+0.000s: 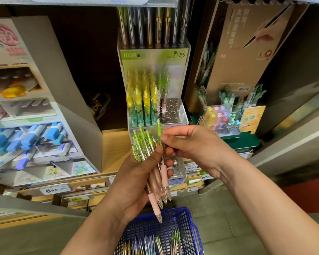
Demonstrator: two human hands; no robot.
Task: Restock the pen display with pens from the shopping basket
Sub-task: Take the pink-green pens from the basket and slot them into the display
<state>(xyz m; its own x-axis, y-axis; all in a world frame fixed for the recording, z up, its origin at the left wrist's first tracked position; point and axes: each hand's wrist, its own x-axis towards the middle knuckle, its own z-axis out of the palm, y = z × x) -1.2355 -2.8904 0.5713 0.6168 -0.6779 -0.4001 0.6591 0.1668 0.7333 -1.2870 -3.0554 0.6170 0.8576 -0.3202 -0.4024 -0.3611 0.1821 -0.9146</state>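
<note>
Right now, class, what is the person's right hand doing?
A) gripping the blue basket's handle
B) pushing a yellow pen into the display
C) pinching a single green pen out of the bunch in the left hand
C: the right hand pinches one green pen that stands above the bunch of pens, which the left hand grips over the blue basket.

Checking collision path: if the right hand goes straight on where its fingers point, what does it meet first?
Likely the bundle of green-topped pens gripped in the left hand. The right hand, pinching one green pen, points left at it, almost touching. Depth is unsure from one view.
</note>
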